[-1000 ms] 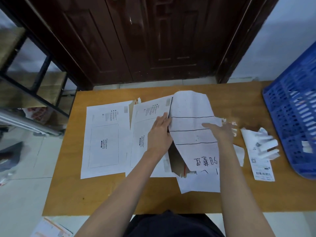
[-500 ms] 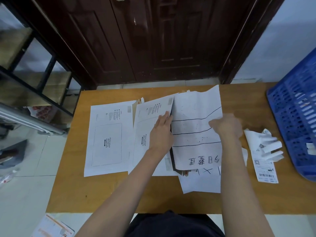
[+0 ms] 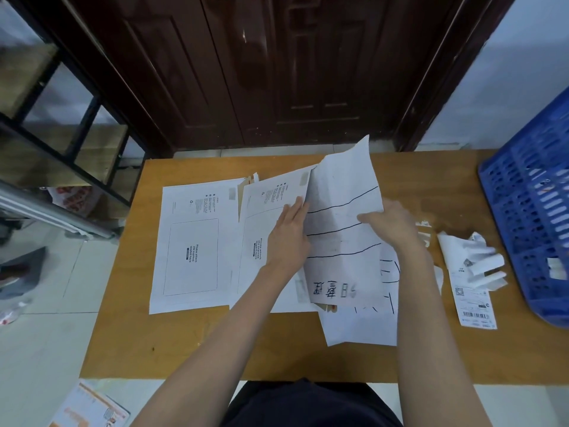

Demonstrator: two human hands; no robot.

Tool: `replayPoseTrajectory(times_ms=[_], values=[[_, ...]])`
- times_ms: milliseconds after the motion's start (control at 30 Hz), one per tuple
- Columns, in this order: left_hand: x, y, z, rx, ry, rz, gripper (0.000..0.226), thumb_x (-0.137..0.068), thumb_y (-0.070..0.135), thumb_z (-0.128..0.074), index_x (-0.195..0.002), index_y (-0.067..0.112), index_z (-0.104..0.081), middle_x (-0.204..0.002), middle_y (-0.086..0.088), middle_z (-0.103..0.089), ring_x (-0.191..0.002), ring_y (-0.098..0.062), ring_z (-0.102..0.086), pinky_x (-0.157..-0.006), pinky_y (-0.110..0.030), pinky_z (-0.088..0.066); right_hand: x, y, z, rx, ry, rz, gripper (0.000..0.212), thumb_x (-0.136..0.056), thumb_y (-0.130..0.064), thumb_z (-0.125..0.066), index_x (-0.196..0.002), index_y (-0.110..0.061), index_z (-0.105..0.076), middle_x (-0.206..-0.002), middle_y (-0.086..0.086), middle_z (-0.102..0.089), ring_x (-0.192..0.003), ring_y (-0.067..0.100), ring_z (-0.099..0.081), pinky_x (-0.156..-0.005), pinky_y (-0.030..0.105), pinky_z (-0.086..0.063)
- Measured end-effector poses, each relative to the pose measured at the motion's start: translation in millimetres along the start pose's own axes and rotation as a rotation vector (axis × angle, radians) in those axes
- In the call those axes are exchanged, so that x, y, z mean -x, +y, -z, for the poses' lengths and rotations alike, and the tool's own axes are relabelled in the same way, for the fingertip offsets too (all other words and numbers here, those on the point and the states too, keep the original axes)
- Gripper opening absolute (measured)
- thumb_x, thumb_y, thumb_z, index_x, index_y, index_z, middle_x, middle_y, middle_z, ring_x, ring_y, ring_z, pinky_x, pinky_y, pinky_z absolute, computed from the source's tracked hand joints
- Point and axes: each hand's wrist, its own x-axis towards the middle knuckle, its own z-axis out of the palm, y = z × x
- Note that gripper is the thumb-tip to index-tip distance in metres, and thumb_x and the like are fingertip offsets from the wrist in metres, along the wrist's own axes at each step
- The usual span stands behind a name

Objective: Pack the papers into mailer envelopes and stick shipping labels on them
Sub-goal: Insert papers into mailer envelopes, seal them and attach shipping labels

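1. At nine o'clock on the surface (image 3: 129,334) we see a spare mailer envelope (image 3: 192,248) lying flat, white, printed with a waybill box, untouched and apart from both hands.
2. Just right of it lies a second mailer envelope (image 3: 261,223), its mouth edge facing three o'clock. Our left hand (image 3: 288,238) rests on it with straight fingers, pressing it down near that edge, so this grip is apart and clamps nothing.
3. At the centre stands the paper (image 3: 341,223), white with three hand-drawn black lines and handwriting at its six o'clock end. It is lifted and curved, its far corner pointing to twelve o'clock, its left edge at the envelope mouth.
4. Our right hand (image 3: 391,224) pinches the paper's right edge, the grip clamped on the sheet.
5. We judge the step in hand to be packing: feeding this paper into the held envelope. The next move calls for keeping the mouth open and sliding the sheet toward nine o'clock without buckling it (thin paper creases easily).
6. Another sheet (image 3: 360,325) lies beneath, toward five o'clock.
7. At three o'clock lies a shipping label (image 3: 472,300) beside loose strips, near the blue crate (image 3: 529,211); labelling is not yet begun.
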Motion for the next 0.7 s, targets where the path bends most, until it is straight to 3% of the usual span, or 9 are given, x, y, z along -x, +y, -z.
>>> replayPoseTrajectory(times_ms=[100,167,267,400,567,700], values=[[1,0,2,0.024,0.030,0.004,0.070,-0.088,-0.008,-0.040,-0.151,0.020,-0.026,-0.159,0.010,-0.017,-0.147,-0.016,-0.013,-0.106,-0.030,-0.037,-1,3,-8,0.035,-0.085,-0.032,0.029,-0.086,-0.017,-0.060,-0.114,-0.010,-0.062,-0.112,0.009,-0.064,-0.091,0.024,-0.055,-0.067,0.028,-0.045],[2,-1,3,0.041,0.038,0.001,0.070,-0.089,-0.007,-0.040,-0.151,0.020,-0.026,-0.159,0.011,-0.017,-0.147,-0.015,-0.013,-0.106,-0.030,-0.038,-2,6,-10,0.084,-0.076,-0.045,0.031,-0.086,-0.020,-0.060,-0.116,-0.010,-0.061,-0.115,0.010,-0.063,-0.095,0.026,-0.054,-0.072,0.028,-0.043],[3,-4,4,0.068,0.039,-0.002,0.068,-0.090,-0.006,-0.039,-0.151,0.021,-0.026,-0.158,0.013,-0.017,-0.147,-0.013,-0.013,-0.106,-0.031,-0.038,-2,2,-14,-0.032,-0.095,0.002,0.031,-0.086,-0.021,-0.063,-0.115,-0.012,-0.063,-0.117,0.008,-0.062,-0.107,0.027,-0.056,-0.087,0.033,-0.046],[4,-4,4,0.074,0.037,0.008,0.067,-0.091,-0.004,-0.040,-0.151,0.023,-0.026,-0.158,0.014,-0.016,-0.147,-0.012,-0.012,-0.106,-0.030,-0.039,2,-6,-26,-0.075,-0.132,0.025,0.031,-0.084,-0.010,-0.065,-0.115,-0.008,-0.062,-0.110,0.007,-0.063,-0.100,0.021,-0.055,-0.080,0.025,-0.042],[3,-5,9,0.076,0.054,0.023,0.065,-0.093,-0.002,-0.040,-0.151,0.024,-0.025,-0.158,0.014,-0.016,-0.147,-0.011,-0.012,-0.107,-0.029,-0.037,-2,-7,-29,0.044,-0.111,0.006,0.027,-0.085,-0.002,-0.060,-0.111,0.004,-0.060,-0.112,0.018,-0.064,-0.105,0.031,-0.058,-0.084,0.033,-0.048],[4,-3,9,0.082,0.056,0.017,0.064,-0.093,-0.002,-0.041,-0.150,0.024,-0.026,-0.158,0.013,-0.016,-0.147,-0.013,-0.012,-0.108,-0.031,-0.036,-9,-12,-37,0.077,-0.122,0.019,0.023,-0.084,-0.003,-0.059,-0.106,0.000,-0.060,-0.094,0.008,-0.056,-0.090,0.027,-0.055,-0.069,0.027,-0.043]])
